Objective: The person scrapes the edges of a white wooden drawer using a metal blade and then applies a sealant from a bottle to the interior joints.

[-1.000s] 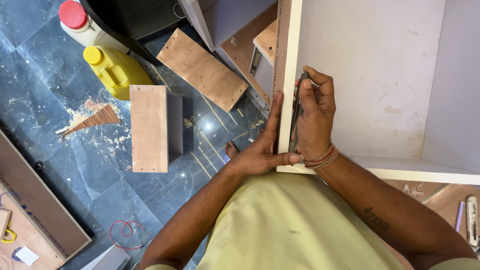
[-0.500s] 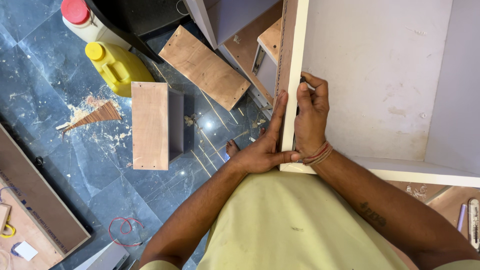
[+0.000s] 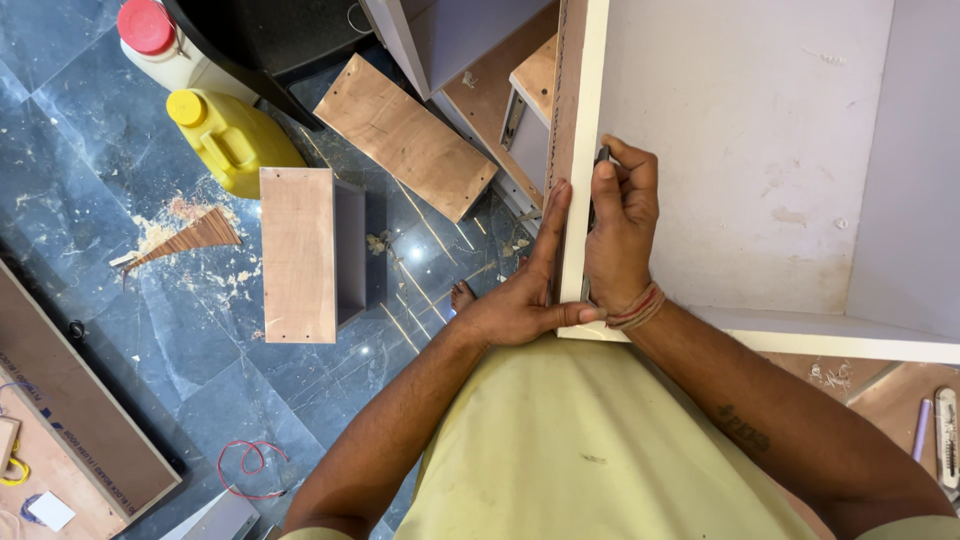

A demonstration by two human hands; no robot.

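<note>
Yellow jug (image 3: 232,137) beside red-capped cream bottle (image 3: 165,45), upper left floor

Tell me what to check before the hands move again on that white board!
1. Left hand steadying the upright white cabinet panel: ok, palm and fingers lie flat against its edge.
2. Right hand gripping the small dark tool: ok, fingers are wrapped round it, though most of it is hidden.
3. Tool tip sitting on the panel edge: cannot tell, the hand covers it.
4. Left fingers away from the tool: not ok, they lie just across the edge from it.
5. Floor underfoot: not ok, a small plywood box, a loose brown plywood board and a yellow plastic jug lie close by.
</note>
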